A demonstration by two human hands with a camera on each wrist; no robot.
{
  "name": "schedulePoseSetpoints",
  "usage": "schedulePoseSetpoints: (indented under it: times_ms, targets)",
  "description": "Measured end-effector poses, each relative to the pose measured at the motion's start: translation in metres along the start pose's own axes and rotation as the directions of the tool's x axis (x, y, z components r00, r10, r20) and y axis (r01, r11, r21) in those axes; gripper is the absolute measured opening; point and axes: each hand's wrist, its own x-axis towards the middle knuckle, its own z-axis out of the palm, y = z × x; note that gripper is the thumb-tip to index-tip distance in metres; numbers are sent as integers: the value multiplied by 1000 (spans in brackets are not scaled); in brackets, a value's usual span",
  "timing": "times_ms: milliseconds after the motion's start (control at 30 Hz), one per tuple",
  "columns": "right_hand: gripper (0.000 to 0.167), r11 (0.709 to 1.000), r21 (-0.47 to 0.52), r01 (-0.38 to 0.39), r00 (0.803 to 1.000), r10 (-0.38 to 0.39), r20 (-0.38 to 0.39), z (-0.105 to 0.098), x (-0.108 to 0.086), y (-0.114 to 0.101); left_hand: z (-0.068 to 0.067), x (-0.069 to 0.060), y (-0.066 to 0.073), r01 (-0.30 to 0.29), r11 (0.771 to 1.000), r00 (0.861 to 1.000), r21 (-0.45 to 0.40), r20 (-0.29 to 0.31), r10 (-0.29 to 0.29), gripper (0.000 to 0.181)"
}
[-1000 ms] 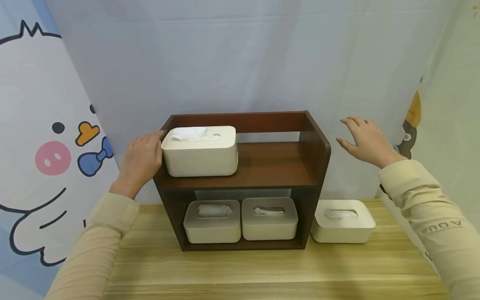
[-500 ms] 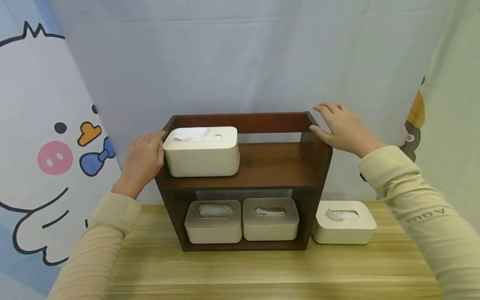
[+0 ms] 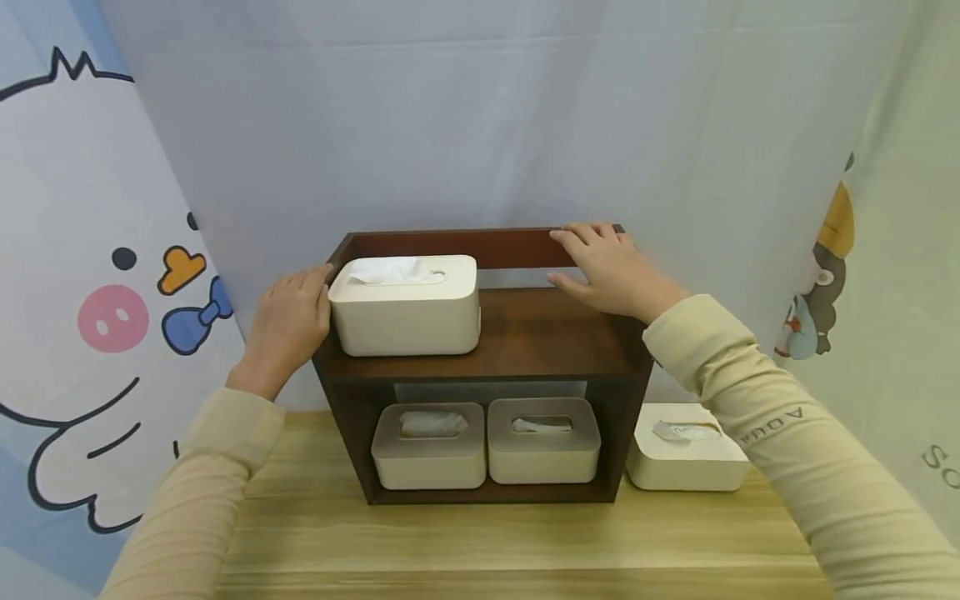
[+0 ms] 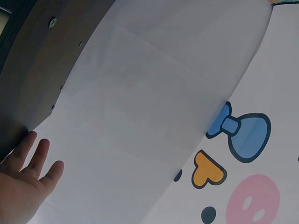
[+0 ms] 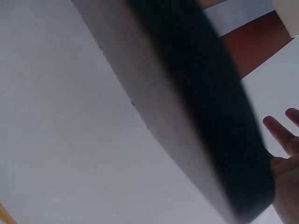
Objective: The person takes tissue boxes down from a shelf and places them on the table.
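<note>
A cream tissue box [image 3: 405, 304] with white tissue in its slot stands on the left of the upper level of a dark brown two-tier shelf [image 3: 555, 346]. My left hand [image 3: 291, 321] rests at the shelf's left side panel, close beside that box; its thumb is hidden. In the left wrist view, several left fingers [image 4: 41, 156] extend along the panel's outer face. My right hand [image 3: 611, 271] reaches over the right side panel and above the upper level, fingers spread and holding nothing. It is apart from the box.
Two more tissue boxes, left [image 3: 429, 450] and right [image 3: 543, 446], sit side by side on the lower level. Another tissue box [image 3: 682, 454] stands on the wooden table [image 3: 450, 542], right of the shelf. A grey curtain [image 3: 480, 125] hangs behind.
My right hand has moved left, from beyond the shelf's right side to over its upper level. My left hand has stayed at the left panel, and the boxes have not moved.
</note>
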Motion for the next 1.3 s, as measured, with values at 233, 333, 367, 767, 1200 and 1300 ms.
schedulePoseSetpoints:
  times_ms: [233, 333, 367, 767, 1200, 1300]
  targets:
    - [64, 999, 34, 18, 999, -19, 29, 13, 16, -22, -1, 0, 2, 10, 1000, 1000, -13, 13, -10, 35]
    - [65, 998, 56, 29, 998, -32, 48, 19, 23, -31, -2, 0, 3, 16, 1000, 1000, -14, 20, -16, 35]
    - [65, 997, 66, 35, 998, -39, 57, 20, 25, -34, -2, 0, 3, 17, 1000, 1000, -15, 23, -17, 35]
    - [72, 989, 114, 95, 987, -108, 117, 38, 48, -68, -2, 0, 2, 16, 1000, 1000, -13, 22, -16, 36]
    - [83, 986, 160, 42, 976, -75, 207, 46, 68, -91, 1, 0, 1, -4, 1000, 1000, -24, -27, 3, 34]
    - [85, 989, 146, 32, 972, -65, 227, 46, 73, -96, 2, 0, 0, -14, 1000, 999, -24, -45, 13, 33]
